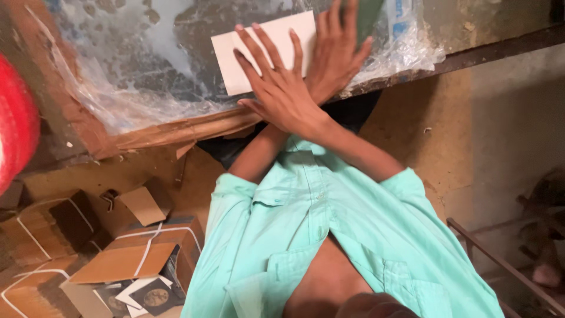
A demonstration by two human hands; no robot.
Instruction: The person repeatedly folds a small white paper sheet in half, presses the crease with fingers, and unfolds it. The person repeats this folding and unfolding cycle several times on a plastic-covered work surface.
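White card (pixel 235 59) under the right hand (pixel 276 82) - palm down, fingers spread wide and flat, gripping nothing, only pressing. The spread looks meant to pin the sheet so it cannot slide on the slick surface beneath.

Left hand (pixel 338 53) crosses under the right wrist and lies just beyond it, also flat and unclenched, fingers together, over the card's far right end. A dark green flat thing (pixel 368 17) sits at its fingertips; whether the hand touches it cannot be told.

Card: rectangular, lying flat on the bench near the front edge. Long axis runs across the person's body, left to right, with the right end tilted slightly away from them. Left short edge is free and visible; right end is hidden under the hands.

Outward - crinkled clear plastic sheet (pixel 147 88) covers the worn bench top, with torn brown cardboard (pixel 176 129) along the near edge. Red rounded object (pixel 15 118) at far left, partly cut off. Mint-green shirt (pixel 353 235) below. On the floor to the left, cardboard bundles (pixel 147 247) tied with white string.
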